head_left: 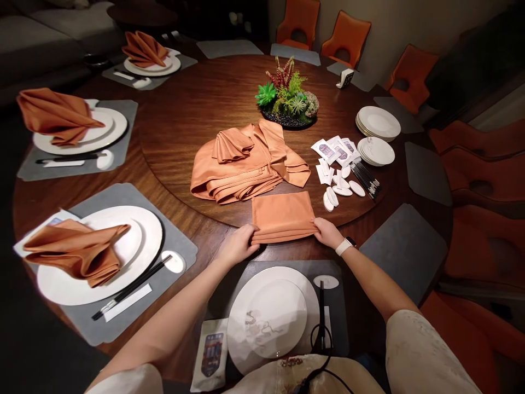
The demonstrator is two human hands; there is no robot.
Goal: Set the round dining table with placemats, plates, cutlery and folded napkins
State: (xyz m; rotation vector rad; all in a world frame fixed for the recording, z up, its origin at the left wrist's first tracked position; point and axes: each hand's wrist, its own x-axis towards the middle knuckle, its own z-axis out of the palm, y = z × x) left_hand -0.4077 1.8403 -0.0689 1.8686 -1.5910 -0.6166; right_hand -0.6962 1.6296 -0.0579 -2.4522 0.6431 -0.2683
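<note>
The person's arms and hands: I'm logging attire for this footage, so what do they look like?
The left hand and right hand wear no gloves. A pale-banded, dark-faced watch sits at the right wrist only. The sleeves are short and pale, the right one faintly patterned.

The part-folded napkin (283, 213) was observed to be cloth, smooth and soft with a faint satin sheen, and a similar sheen was noted on the cloth of the napkin pile (238, 167). The tabletop (158, 200) was recorded as grained wood polished to a low gloss, whereas a flat, matt surface of undetermined material was seen on the placemats (404, 246). A smooth, glossy, ceramic-like glaze was noted on the stacked plates (378, 121), a smooth finish on the chopsticks (132, 287), and a leather-like covering on the chairs (353, 35); the packets (339, 152) could not be assigned to paper or plastic.
</note>
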